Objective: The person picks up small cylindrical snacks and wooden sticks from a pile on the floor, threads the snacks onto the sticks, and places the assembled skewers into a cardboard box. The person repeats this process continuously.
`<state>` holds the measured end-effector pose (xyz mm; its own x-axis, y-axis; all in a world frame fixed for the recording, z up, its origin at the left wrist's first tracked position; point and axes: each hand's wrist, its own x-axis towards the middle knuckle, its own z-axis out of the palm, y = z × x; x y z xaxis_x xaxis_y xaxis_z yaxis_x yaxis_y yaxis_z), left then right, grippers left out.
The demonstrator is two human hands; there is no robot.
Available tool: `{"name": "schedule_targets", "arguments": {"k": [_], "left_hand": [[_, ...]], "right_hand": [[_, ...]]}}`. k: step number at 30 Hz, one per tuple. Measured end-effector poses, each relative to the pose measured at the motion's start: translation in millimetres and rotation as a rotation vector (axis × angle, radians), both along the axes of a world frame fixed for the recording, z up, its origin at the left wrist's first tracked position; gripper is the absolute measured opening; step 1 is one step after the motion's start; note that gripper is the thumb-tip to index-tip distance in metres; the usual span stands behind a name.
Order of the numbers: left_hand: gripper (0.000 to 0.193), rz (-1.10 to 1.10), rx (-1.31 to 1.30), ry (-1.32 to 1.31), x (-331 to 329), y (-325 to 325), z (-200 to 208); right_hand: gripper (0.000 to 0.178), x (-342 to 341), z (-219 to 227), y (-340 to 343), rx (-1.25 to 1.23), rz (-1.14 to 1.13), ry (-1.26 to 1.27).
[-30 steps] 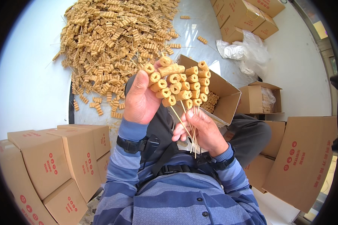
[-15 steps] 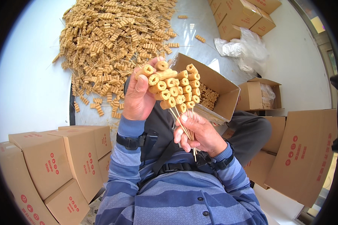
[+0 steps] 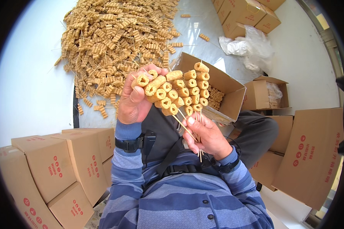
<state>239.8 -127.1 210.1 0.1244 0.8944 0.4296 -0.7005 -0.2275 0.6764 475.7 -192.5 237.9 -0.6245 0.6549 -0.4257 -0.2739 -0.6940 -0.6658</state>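
1. The fanned bunch of skewers (image 3: 182, 92), threaded with golden-brown hollow rolls, is held up in front of the person's body, between both hands
2. The right hand (image 3: 208, 137) grasps the thin wooden sticks (image 3: 201, 155) below the rolls, thumb on top and fingers curled beneath; the stick ends poke out under the hand
3. The left hand (image 3: 135, 105) grips the upper left side of the bunch, its thumb beside the leftmost rolls and its fingers bent around behind them
4. The rolls lie in slanting rows, many with their open ends facing the camera
5. Just behind the bunch, to its right, stands an open cardboard carton (image 3: 233, 99) with more rolls packed inside, partly hidden
6. Beyond the left hand, a large heap of skewered rolls (image 3: 118, 42) covers much of the grey floor (image 3: 191, 30), with a few skewers lying apart
7. Closed brown cartons (image 3: 46, 160) are stacked at the person's left; crumpled clear plastic (image 3: 256, 47) lies near the cartons at upper right (image 3: 240, 15)
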Motion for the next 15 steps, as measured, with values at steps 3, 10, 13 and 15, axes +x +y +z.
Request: {"name": "schedule_targets", "arguments": {"k": [3, 10, 13, 15], "left_hand": [[0.039, -0.055, 0.084, 0.053, -6, 0, 2], [0.038, -0.110, 0.093, 0.167, -22, -5, 7], [0.040, -0.057, 0.049, 0.161, -22, -7, 5], [0.038, -0.012, -0.003, 0.153, -23, -8, 5]], "right_hand": [[0.026, 9, 2, 2, -0.031, 0.040, 0.023], [0.026, 9, 0, -2, 0.051, 0.067, -0.040], [0.026, 7, 1, -5, 0.115, 0.055, -0.081], [0.026, 6, 3, -7, 0.162, 0.018, -0.142]]}}
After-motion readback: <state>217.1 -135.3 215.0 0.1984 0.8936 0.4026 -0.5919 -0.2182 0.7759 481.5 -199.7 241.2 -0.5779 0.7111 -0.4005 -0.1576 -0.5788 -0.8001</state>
